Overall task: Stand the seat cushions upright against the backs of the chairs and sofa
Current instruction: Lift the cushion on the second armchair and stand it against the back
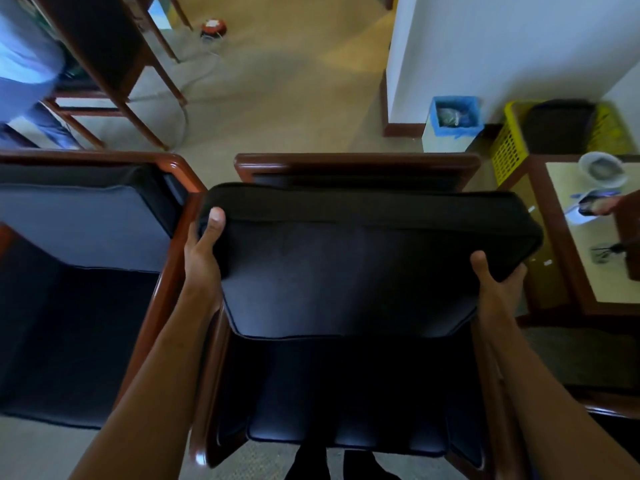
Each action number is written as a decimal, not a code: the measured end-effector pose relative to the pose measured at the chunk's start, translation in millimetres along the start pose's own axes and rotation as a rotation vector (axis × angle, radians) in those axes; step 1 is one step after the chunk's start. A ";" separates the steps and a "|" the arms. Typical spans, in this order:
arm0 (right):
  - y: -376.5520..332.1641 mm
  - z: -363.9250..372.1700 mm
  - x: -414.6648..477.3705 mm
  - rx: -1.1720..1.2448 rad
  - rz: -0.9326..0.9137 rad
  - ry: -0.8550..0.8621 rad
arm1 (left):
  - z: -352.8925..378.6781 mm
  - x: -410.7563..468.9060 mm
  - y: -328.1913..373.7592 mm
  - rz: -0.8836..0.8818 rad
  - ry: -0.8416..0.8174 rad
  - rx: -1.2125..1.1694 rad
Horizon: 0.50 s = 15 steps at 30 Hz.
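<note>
Both hands, left hand [204,251] and right hand [498,282], grip the dark cushion [346,265] by its sides, fingers wrapped tight, above the chair [356,166].

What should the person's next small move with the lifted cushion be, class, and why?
Probably tip the cushion back until it leans on the chair back. The left hand and right hand grip its side edges, it is raised off the seat, and its top edge is near the back but still slanted.

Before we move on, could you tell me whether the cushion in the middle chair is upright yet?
Not yet: the cushion is tilted, held by the left hand and right hand, its top short of the chair back.
</note>
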State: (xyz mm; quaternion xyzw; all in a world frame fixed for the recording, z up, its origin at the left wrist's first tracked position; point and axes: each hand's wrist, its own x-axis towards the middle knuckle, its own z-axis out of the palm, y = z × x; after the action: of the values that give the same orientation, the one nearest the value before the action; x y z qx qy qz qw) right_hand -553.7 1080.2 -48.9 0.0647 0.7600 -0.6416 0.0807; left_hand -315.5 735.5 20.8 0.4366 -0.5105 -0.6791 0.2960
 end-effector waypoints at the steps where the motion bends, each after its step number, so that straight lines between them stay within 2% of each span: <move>1: 3.8 -4.7 -5.0 0.046 0.027 -0.013 | -0.2 -4.8 -5.7 -0.026 -0.003 -0.003; 4: 19.8 -15.5 -23.1 0.099 0.125 -0.073 | -7.5 -20.3 -37.7 -0.139 0.042 0.084; 6: 30.3 -17.6 -38.1 -0.004 0.152 -0.112 | -24.6 -27.9 -66.4 -0.239 0.050 0.213; 8: 40.6 -18.3 -49.3 -0.131 0.156 -0.096 | -42.3 -29.6 -82.8 -0.252 0.016 0.368; 9: 41.5 -18.0 -53.7 -0.181 0.115 -0.071 | -46.2 -29.7 -84.1 -0.221 -0.017 0.452; 11: 40.4 -18.3 -55.0 -0.369 -0.100 -0.037 | -47.2 -26.7 -80.0 -0.054 -0.101 0.682; 13: 40.4 -18.3 -46.2 -0.685 -0.337 -0.094 | -40.1 -20.9 -75.6 0.154 -0.240 0.995; 15: 36.5 -15.2 -33.0 -0.966 -0.443 -0.187 | -30.1 -12.3 -69.9 0.267 -0.430 1.352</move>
State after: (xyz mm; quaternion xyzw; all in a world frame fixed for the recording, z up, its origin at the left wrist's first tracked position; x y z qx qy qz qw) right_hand -514.6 1101.5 -74.9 -0.1989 0.9536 -0.2239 0.0314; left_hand -280.0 754.1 -45.1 0.3147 -0.9151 -0.2436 -0.0655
